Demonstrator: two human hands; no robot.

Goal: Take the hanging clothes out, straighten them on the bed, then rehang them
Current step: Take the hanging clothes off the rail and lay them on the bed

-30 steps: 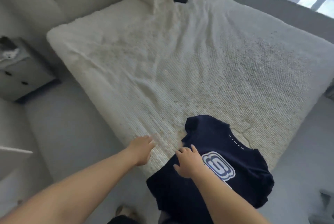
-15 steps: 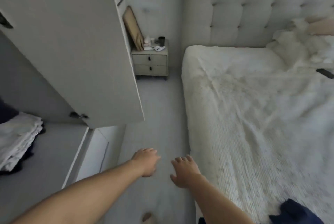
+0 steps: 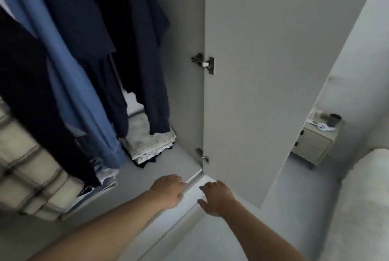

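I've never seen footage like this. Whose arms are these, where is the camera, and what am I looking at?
No machine here: a person wears a camera on the head, looking forward and down, so you see their own bare arms. The left hand and right hand reach forward with relaxed fingers and hold nothing. They face an open grey wardrobe, its door swung wide. Inside hang dark navy garments and a blue garment; a stack of folded pale cloths lies on the wardrobe floor. At right are a small bedside cabinet and the edge of a white bed.
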